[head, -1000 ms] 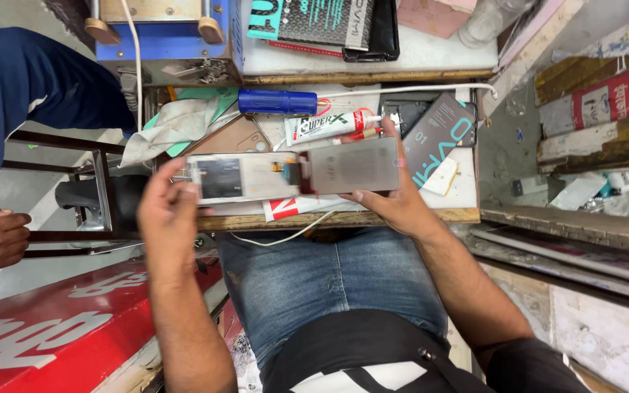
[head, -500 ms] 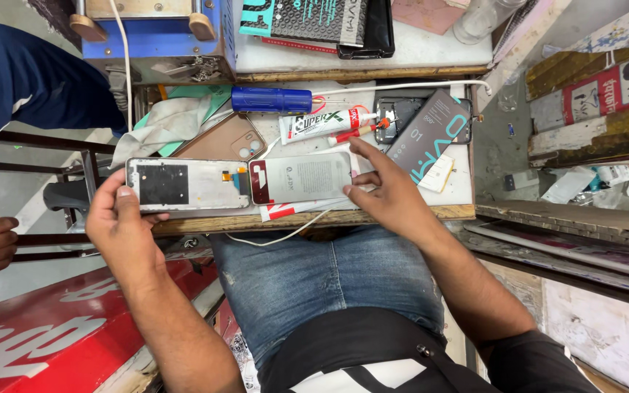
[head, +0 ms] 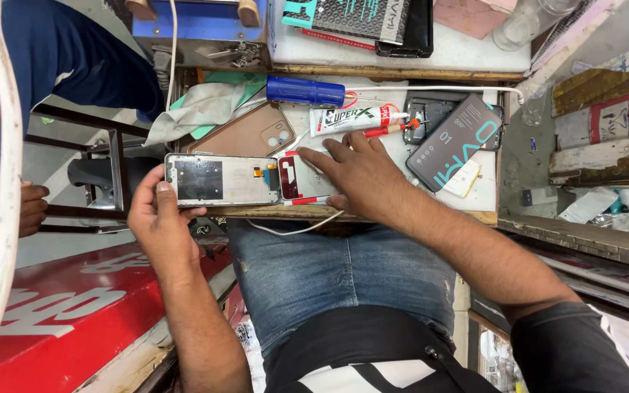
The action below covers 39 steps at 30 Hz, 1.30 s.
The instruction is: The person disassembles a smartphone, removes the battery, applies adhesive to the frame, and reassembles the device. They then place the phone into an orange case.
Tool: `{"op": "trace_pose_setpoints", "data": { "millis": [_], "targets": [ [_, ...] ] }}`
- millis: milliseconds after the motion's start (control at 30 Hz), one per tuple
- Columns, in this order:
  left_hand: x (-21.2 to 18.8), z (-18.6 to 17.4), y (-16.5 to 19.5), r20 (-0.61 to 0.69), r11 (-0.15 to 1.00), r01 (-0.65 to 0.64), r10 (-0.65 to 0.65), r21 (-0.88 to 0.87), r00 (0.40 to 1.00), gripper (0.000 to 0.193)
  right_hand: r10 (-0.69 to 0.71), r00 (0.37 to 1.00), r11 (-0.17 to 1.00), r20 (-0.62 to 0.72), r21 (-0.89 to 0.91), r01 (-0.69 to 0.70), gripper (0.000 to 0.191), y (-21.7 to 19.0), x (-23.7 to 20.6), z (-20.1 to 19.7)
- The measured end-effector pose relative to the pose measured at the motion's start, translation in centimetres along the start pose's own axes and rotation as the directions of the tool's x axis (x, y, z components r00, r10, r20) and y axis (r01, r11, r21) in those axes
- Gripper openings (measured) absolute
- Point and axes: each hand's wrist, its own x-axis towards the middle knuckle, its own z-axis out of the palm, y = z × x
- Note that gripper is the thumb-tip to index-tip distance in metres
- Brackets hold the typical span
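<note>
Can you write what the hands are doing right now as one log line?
left hand: holds opened phone frame | right hand: presses flat on red-edged phone panel | glue tube: lies beyond

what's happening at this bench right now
A person seated at a cluttered small workbench has a phone taken apart. The left hand holds the opened phone frame at the bench's front edge, inner side up. The right hand lies flat on the separated phone panel with red edging beside it. A glue tube and a blue-handled tool lie behind. Another person's hand shows at far left.
</note>
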Motion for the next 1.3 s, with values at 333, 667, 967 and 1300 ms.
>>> {"op": "trace_pose_setpoints", "data": {
  "millis": [333, 667, 967, 1300],
  "targets": [
    [-0.1, -0.2, -0.6, 0.017, 0.997, 0.044, -0.043, -0.066, 0.999, 0.027, -0.08, 0.989, 0.997, -0.124, -0.021, 0.078, 0.072, 0.2, -1.1, -0.4],
    [-3.0, 4.3, -4.3, 0.233, 0.966, 0.244, -0.219, -0.082, 0.947, 0.036, -0.006, 1.0, 0.993, -0.013, -0.121, 0.004, 0.075, 4.5, -6.2, -4.2],
    [-2.4, 5.7, -0.4, 0.32, 0.775, -0.081, -0.162, 0.626, 0.933, 0.036, 0.09, 0.995, 0.985, 0.03, -0.148, -0.085, 0.079, 6.1, -8.1, -1.5],
    [-1.8, 6.4, 1.4, 0.394, 0.417, -0.387, 0.073, 0.822, 0.916, 0.021, 0.107, 0.994, 0.99, -0.023, -0.085, -0.109, 0.071, 4.2, -8.0, -0.3]
  ]
}}
